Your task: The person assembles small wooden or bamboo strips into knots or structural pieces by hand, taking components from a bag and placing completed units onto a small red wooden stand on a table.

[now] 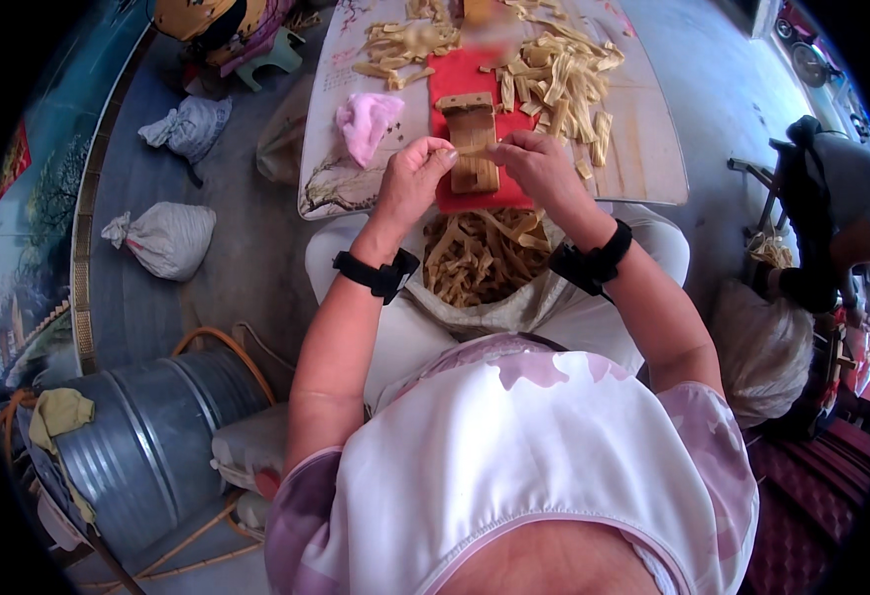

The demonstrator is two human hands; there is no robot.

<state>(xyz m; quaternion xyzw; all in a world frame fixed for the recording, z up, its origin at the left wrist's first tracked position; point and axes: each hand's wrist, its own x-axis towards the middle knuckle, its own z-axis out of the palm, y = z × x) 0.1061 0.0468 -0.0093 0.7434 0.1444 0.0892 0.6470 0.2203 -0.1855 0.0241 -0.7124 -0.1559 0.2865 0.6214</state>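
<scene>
My left hand [417, 177] and my right hand [546, 171] are closed in a pinch on either side of a small wooden block [473, 127]. Between my fingertips a thin tan strip [476, 153] stretches across the block; its exact material I cannot make out. The block has a raised crosspiece at its far end and lies on a red cloth [447, 71] over the table. Below the table's near edge, between my knees, an open woven sack [465, 315] holds many tan strips [485, 260]. Each wrist wears a black band.
Piles of flat tan strips [564, 84] lie on the patterned table [643, 149], with a pink cloth [366, 127] at left. Tied sacks [172, 241] stand on the floor at left, near a metal drum [147, 436]. A pale bag [760, 352] stands at right.
</scene>
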